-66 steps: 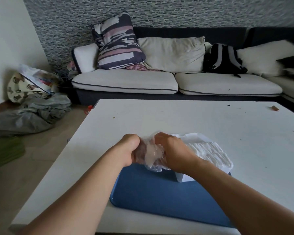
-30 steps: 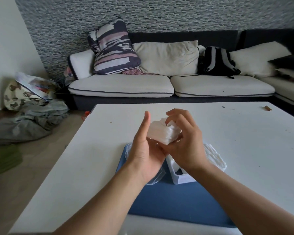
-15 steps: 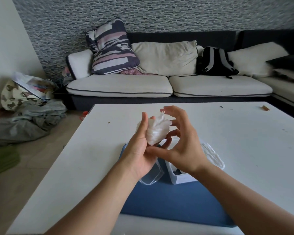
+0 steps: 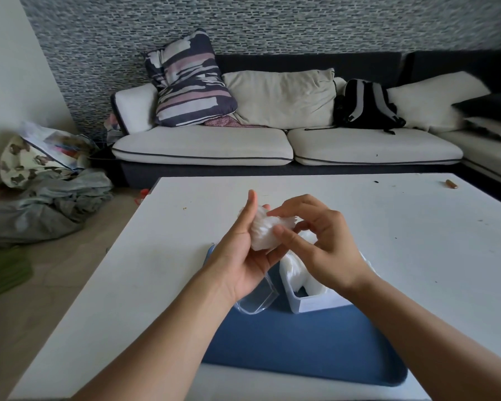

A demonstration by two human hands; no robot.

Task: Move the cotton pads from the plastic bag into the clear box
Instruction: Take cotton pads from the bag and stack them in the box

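Cotton pads (image 4: 262, 233) gripped btwn both hands, L (image 4: 240, 256) palm up, R (image 4: 321, 244) fingers pinching.

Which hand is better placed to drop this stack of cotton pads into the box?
Probably the right hand: it hovers directly above the clear box, fingertips on the cotton pads. The left hand cradles them off to the side.

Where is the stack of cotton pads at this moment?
In the head view, the stack of cotton pads is held up between the left hand and the right hand, above the clear box on the blue mat.
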